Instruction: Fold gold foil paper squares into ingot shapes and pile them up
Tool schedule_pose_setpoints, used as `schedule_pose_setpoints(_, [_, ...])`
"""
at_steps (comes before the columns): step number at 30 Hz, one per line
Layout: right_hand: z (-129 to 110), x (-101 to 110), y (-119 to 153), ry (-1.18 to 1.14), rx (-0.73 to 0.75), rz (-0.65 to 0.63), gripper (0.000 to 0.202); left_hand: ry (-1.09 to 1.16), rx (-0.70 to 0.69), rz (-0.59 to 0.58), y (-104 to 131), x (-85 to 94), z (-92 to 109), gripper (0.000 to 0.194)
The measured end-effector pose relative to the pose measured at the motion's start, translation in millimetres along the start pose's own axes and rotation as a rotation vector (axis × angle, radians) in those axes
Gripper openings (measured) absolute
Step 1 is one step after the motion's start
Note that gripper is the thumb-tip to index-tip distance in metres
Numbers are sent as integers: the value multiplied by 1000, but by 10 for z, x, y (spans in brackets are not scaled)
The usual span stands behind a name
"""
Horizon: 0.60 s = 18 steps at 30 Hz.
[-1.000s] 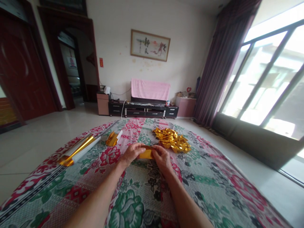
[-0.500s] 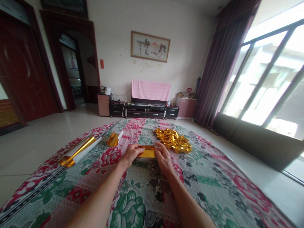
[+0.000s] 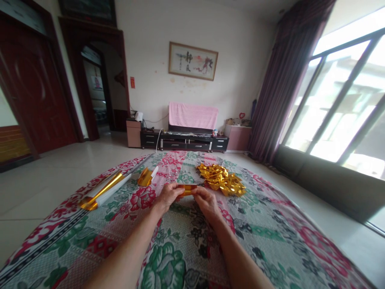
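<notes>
Between my two hands a small sheet of gold foil paper is stretched, folded into a narrow strip. My left hand pinches its left end, and my right hand grips the right end with thumb and fingers. Just beyond my right hand lies a pile of folded gold foil pieces. To the left of my hands rest a small curled stack of gold foil sheets with a white edge and a longer gold and white roll.
A flowered cloth covers the round surface under my hands. Farther off, a low black TV cabinet stands by the wall, with a pink cloth over the screen. A purple curtain hangs at the right.
The gold foil paper between my hands has become narrower, its lower flap folded up. Both hands keep hold of it. The view has shifted slightly.
</notes>
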State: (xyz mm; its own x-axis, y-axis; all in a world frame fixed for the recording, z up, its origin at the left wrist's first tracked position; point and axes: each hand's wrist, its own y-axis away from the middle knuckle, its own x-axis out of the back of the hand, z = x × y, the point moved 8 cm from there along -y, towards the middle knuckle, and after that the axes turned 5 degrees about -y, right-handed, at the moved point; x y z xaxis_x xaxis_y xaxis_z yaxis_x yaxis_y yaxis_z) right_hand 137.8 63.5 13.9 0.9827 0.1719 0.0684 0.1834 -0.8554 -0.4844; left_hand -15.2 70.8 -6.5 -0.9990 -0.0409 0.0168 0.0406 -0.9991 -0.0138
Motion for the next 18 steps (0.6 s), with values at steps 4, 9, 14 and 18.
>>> schedule_pose_setpoints(4, [38,59,-10,43,-32,46,17,-6,-49,-14,6,-12,21,26])
schedule_pose_setpoints(9, [25,71,2,46,-84,62,18,-2,-80,21,2,26,27,25])
schedule_pose_setpoints(14, [-54,62,17,24,-121,63,21,28,-29,33,1,31,-9,26])
schedule_pose_setpoints(18, [-94,87,13,-2,-83,91,22,33,-25,20,13,17,3,27])
